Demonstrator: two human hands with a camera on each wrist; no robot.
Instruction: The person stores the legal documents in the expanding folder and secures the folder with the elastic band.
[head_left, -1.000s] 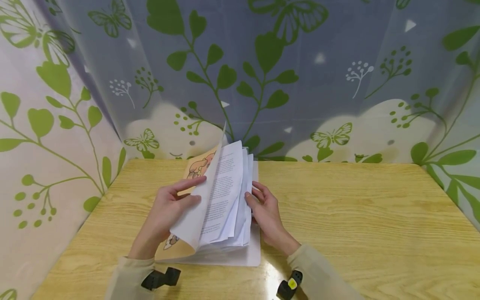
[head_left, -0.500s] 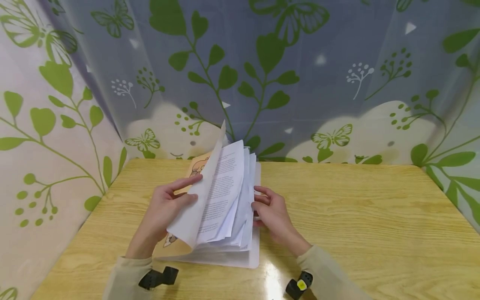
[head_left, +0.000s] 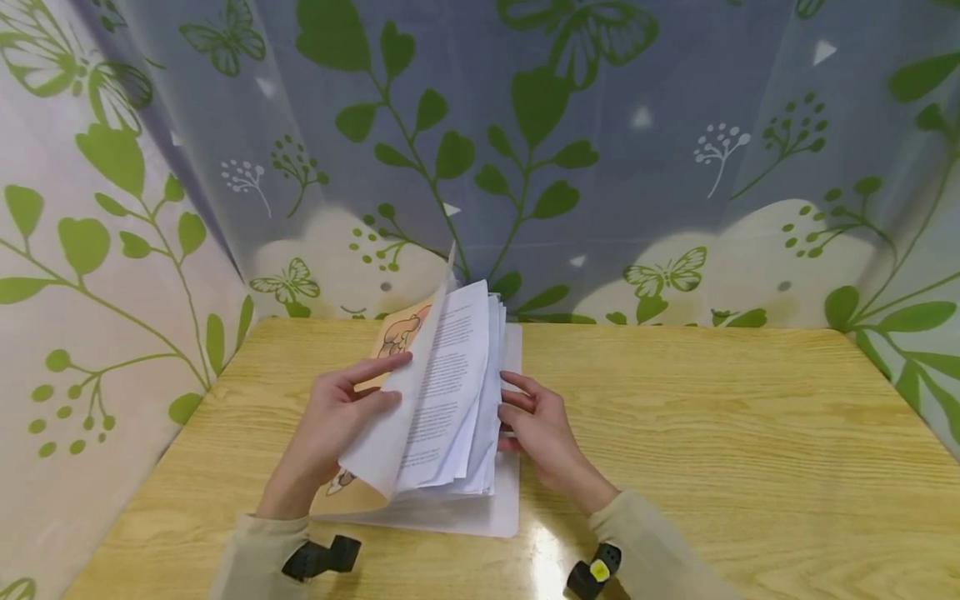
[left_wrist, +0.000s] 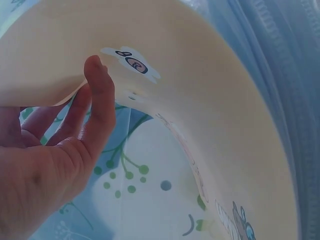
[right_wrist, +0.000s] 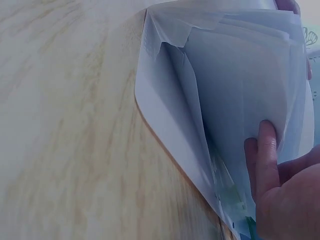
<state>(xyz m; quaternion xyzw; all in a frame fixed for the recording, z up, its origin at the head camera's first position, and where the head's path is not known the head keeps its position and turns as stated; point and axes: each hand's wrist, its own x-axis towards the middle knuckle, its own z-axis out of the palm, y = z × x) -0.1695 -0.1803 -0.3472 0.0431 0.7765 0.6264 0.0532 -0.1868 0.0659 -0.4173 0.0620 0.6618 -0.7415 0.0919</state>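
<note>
A file folder with a peach cover (head_left: 401, 333), printed with cartoon figures, lies partly open on the table. My left hand (head_left: 326, 425) holds the raised cover, thumb and forefinger on its white inner side. The left wrist view shows the cover curving up past my fingers (left_wrist: 100, 100). Inside is a thick stack of papers (head_left: 450, 367), a text-printed sheet on top and the edges fanned out. At the stack's right edge, my right hand (head_left: 547, 429) pinches sheets, thumb in front. The right wrist view shows its fingers (right_wrist: 267, 150) against the back of the lifted sheets.
The folder's white back cover (head_left: 506, 508) rests flat beneath the papers. A wooden table (head_left: 712, 433) extends to the right. Patterned cloth (head_left: 637, 150) hangs behind the table and along both sides. Both wrists wear black straps.
My right hand drew the sheet edges slightly right, then came back a little left; it is now lower than a second ago. The left hand and cover have barely shifted.
</note>
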